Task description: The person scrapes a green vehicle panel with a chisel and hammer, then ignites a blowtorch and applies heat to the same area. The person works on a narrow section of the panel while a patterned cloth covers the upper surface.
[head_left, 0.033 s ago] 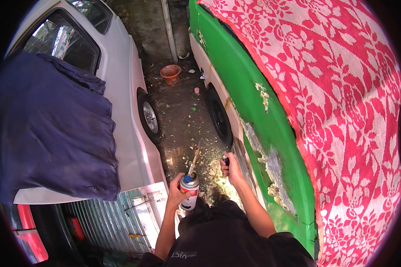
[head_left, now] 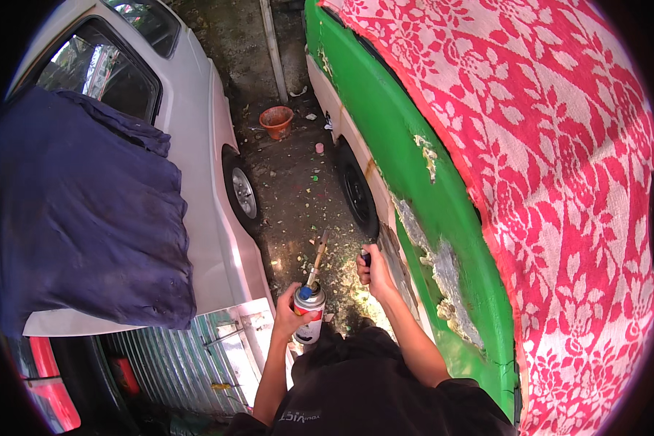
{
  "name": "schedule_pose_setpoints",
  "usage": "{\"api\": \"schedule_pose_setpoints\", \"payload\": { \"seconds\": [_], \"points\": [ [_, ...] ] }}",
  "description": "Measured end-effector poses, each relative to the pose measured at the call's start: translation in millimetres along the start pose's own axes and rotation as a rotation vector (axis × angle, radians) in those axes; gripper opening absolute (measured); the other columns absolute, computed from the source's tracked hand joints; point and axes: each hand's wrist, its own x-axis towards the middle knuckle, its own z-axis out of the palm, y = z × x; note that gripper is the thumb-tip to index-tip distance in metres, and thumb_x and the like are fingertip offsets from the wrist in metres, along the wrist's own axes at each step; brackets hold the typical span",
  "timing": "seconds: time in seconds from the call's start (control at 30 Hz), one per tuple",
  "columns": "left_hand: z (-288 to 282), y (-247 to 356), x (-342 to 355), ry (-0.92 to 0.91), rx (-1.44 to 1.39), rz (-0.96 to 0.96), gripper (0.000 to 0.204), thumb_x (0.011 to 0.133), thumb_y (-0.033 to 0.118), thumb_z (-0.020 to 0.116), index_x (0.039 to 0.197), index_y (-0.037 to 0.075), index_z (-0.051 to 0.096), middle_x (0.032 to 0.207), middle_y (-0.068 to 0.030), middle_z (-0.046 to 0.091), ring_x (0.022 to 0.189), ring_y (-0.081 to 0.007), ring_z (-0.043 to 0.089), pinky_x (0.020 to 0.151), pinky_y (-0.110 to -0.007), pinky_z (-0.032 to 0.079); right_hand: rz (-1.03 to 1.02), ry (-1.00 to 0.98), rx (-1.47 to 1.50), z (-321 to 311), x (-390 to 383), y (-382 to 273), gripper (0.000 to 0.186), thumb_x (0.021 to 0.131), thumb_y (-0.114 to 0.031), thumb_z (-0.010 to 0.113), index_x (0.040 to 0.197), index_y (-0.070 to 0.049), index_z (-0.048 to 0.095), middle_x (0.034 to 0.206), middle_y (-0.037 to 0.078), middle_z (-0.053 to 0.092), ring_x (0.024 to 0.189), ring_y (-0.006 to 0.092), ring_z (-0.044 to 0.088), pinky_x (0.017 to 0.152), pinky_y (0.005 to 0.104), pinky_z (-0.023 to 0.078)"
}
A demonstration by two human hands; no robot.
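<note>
Head cam, left fisheye of a side-by-side pair, looks steeply down over the wearer's shirt [head_left: 385, 392] and forward along the ground [head_left: 287, 189] between white car [head_left: 196, 123] and green car [head_left: 374, 116], left hand [head_left: 287, 312] and right hand [head_left: 376, 275] near, lower middle.

The can [head_left: 309, 328] is showing white and silver, with a red band and black marks near its foot. Its fitting [head_left: 306, 292] is showing blue, while the nozzle [head_left: 317, 260] is gleaming brass, darkening to grey-brown at the tip. The tool [head_left: 368, 259] is looking near-black. The green car [head_left: 385, 116] is showing grey and cream patches [head_left: 445, 277], with pale pinkish cream running along its lower side. The spread [head_left: 559, 196] is mixing pinkish red and white in leaves and flowers. A plain navy cloth [head_left: 94, 218] is contrasting with the off-white car [head_left: 187, 91]. The pot [head_left: 278, 131] is showing terracotta orange. The floor [head_left: 283, 189] is showing grey-brown, speckled pale yellow.
</note>
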Motion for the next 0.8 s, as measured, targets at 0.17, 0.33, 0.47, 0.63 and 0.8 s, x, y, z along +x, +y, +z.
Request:
{"api": "schedule_pose_setpoints", "payload": {
  "seconds": [0.17, 0.33, 0.47, 0.63, 0.8],
  "points": [
    [5, 9, 5, -0.073, -0.089, -0.087, 0.066, 0.067, 0.016, 0.09, 0.12, -0.001, 0.055, 0.104, -0.0061, 0.068, 0.097, -0.0142, 0.066, 0.089, -0.031, 0.053, 0.027, -0.095, 0.114, 29, 10, -29, 0.041, 0.092, -0.048, 0.037, 0.066, -0.016, 0.037, 0.054, -0.007, 0.027, 0.043, 0.0079, 0.015, 0.042, 0.0289, 0.011],
    [4, 10, 9, -0.072, 0.036, -0.016, 0.072, 0.067, 0.025, 0.092, 0.122, -0.002, 0.054, 0.106, -0.0084, 0.069, 0.098, -0.0172, 0.069, 0.091, -0.032, 0.054, 0.05, -0.086, 0.024, 37, 8, -38, 0.038, 0.09, -0.047, 0.035, 0.068, -0.016, 0.038, 0.055, -0.007, 0.028, 0.044, 0.008, 0.014, 0.043, 0.0293, 0.01],
    [4, 14, 8, -0.081, 0.016, -0.023, 0.073, 0.067, 0.024, 0.092, 0.122, -0.003, 0.053, 0.108, -0.0091, 0.069, 0.1, -0.0171, 0.069, 0.092, -0.033, 0.054, 0.038, -0.063, -0.005, 36, 13, -37, 0.041, 0.096, -0.046, 0.033, 0.068, -0.016, 0.042, 0.053, -0.007, 0.032, 0.042, 0.0076, 0.017, 0.04, 0.0296, 0.012],
    [-4, 0, 4, -0.097, -0.041, -0.054, 0.072, 0.068, 0.022, 0.091, 0.123, -0.004, 0.052, 0.107, -0.0106, 0.07, 0.099, -0.0202, 0.071, 0.092, -0.034, 0.055, -0.146, -0.02, -0.144, 42, 11, -38, 0.042, 0.098, -0.043, 0.033, 0.071, -0.013, 0.047, 0.058, -0.003, 0.046, 0.044, 0.0079, 0.03, 0.041, 0.028, 0.02],
    [1, 15, 8, -0.119, -0.008, -0.059, 0.075, 0.067, 0.021, 0.09, 0.126, -0.005, 0.051, 0.109, -0.0109, 0.069, 0.101, -0.0205, 0.07, 0.093, -0.034, 0.055, -0.236, -0.012, -0.322, 28, 16, -36, 0.048, 0.1, -0.049, 0.033, 0.08, -0.01, 0.052, 0.062, -0.003, 0.048, 0.046, 0.0072, 0.032, 0.045, 0.0272, 0.024]
  ]
}}
